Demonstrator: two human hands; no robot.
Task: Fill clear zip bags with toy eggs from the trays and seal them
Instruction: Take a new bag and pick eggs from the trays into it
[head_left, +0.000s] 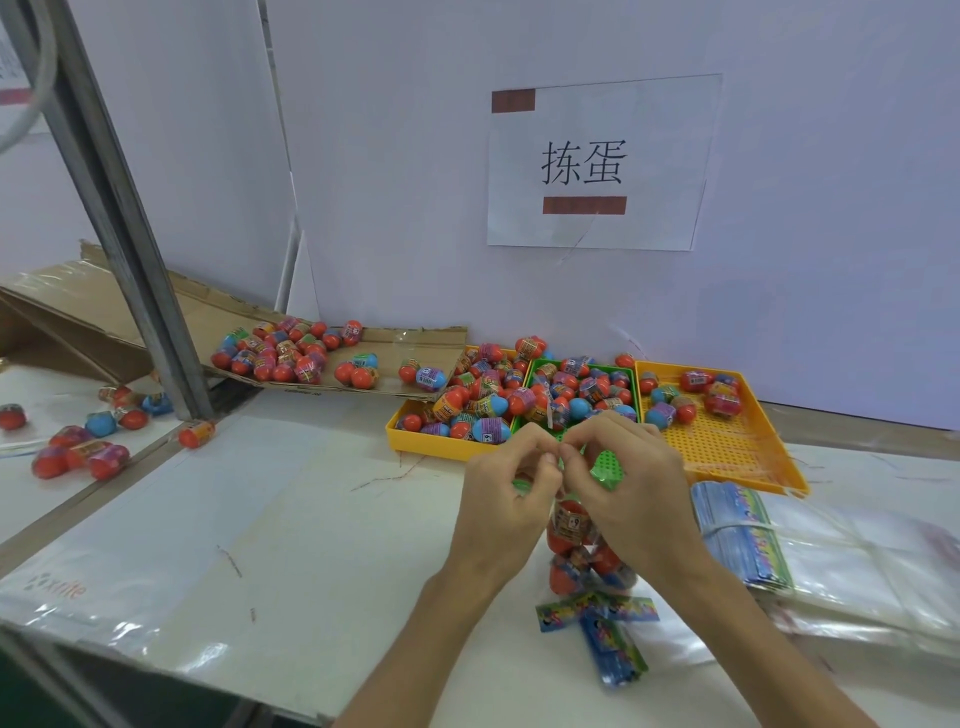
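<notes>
1. Beyond the fingers, filling the whole background: one white wall panel (779, 260), with one paper sign (597, 161) taped up, two printed characters and two brown tape strips.
2. Under the hands: one white table (311, 519) covered in clear film.
3. Far left of the fingers: one slanting metal post (119, 234), and one sheet of cardboard (218, 317) sloping down toward the trays, with roughly thirty toy eggs (280, 353) on it.
4. Right of the fingers: one flat stack of empty clear bags (857, 571), with one banded bundle of printed cards (737, 535) on top.
5. Just behind the fingers: three trays in a row, touching. Left yellow tray (415, 436) heaped with eggs, green tray (608, 470) heaped too, right yellow tray (727, 452) with about eight.
6. Two bare hands, left hand (504, 499) and right hand (634, 483), fingertips nearly meeting, thumb and forefinger of each pinching the top edge of the bag, other fingers curled.
7. Hanging straight below the fingertips: one clear zip bag (576, 545), bottom on the table, red and blue eggs inside; exact count unclear.
8. Below the bag, near the wrists: two printed strips (597, 613) on the table.
</notes>
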